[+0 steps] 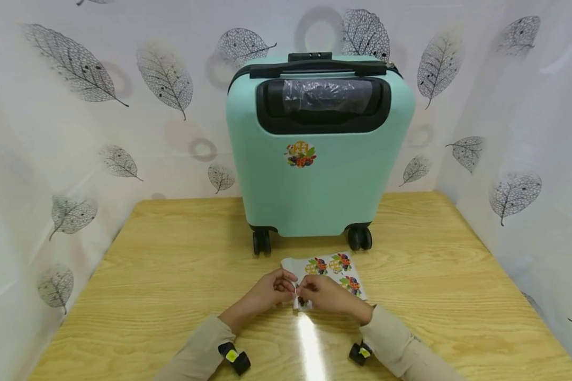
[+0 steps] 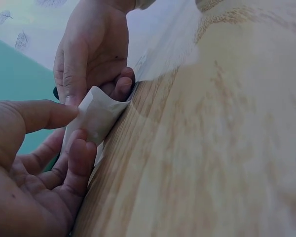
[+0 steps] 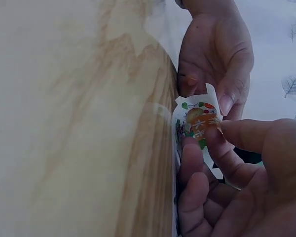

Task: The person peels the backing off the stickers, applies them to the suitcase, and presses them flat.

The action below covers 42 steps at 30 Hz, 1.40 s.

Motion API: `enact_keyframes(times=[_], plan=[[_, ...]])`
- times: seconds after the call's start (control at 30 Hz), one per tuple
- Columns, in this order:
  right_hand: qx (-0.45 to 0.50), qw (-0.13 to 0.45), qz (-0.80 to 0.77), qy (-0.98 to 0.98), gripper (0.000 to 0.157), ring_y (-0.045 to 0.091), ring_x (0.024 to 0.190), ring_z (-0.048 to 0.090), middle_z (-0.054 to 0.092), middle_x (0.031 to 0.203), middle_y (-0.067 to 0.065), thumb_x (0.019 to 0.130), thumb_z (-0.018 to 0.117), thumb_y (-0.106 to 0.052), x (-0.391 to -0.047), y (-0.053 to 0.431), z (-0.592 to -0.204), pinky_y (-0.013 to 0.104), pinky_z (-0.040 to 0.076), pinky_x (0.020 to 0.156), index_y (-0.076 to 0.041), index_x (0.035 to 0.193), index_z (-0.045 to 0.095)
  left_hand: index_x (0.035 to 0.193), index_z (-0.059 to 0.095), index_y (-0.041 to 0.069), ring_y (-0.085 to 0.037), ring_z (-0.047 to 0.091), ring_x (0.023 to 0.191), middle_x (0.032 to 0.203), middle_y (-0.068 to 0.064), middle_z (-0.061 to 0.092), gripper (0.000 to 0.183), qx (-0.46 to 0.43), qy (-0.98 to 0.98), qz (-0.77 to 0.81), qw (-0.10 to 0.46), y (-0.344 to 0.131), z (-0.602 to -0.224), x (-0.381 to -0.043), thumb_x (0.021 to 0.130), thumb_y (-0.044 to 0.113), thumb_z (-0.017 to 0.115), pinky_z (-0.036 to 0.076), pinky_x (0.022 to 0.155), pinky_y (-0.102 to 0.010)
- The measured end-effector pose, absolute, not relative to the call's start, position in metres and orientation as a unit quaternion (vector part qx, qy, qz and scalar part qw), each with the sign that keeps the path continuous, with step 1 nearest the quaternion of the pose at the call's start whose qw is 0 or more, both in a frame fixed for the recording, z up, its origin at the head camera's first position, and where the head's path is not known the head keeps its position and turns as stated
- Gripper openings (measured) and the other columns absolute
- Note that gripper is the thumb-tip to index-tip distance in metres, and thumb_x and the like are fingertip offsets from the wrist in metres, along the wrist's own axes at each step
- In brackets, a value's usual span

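A white sticker sheet [image 1: 293,263] with several round fruit-print stickers lies on the table, its near left corner bent up between both hands. My left hand [image 1: 269,290] pinches that raised corner; in the left wrist view its thumb and fingers meet at the curled white paper [image 2: 99,116]. From the other side my right hand [image 1: 331,295] pinches the same bent part, thumb and forefinger at the edge of an orange printed sticker [image 3: 195,118]. Whether this sticker is apart from its backing, I cannot tell. Behind stands a mint-green suitcase [image 1: 324,185] bearing a similar fruit sticker [image 1: 301,154].
The suitcase stands upright on black wheels [image 1: 359,238] at the back of the wooden table [image 1: 181,254]. Clear plastic wraps its black handle [image 1: 326,95]. White leaf-patterned sheeting [image 1: 167,79] hangs behind and on both sides. Light glares off the table's front middle.
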State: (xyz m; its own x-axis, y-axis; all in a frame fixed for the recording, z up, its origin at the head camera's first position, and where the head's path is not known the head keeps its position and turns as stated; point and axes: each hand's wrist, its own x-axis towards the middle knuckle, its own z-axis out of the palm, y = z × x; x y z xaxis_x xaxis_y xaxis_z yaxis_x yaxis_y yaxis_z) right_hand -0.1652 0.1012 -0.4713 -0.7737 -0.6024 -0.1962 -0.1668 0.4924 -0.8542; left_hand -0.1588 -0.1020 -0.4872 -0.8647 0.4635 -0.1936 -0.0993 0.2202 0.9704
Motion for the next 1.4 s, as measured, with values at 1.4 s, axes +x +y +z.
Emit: enact_keyframes(times=[1.4], plan=[[-0.234,0.289,-0.515,0.772,0.022,0.010,0.059,0.054,0.063,0.081,0.011,0.100,0.047,-0.013,-0.174,0.113,-0.476,0.019,0.042,0.050,0.005,0.098,0.061,0.115,0.055,-0.002,-0.009,0.051,0.066,0.084,-0.003,0.059,0.031,0.105,0.762,0.604,0.208,-0.100,-0.488,-0.157,0.089,0.008,0.066,0.044,0.056,-0.024]])
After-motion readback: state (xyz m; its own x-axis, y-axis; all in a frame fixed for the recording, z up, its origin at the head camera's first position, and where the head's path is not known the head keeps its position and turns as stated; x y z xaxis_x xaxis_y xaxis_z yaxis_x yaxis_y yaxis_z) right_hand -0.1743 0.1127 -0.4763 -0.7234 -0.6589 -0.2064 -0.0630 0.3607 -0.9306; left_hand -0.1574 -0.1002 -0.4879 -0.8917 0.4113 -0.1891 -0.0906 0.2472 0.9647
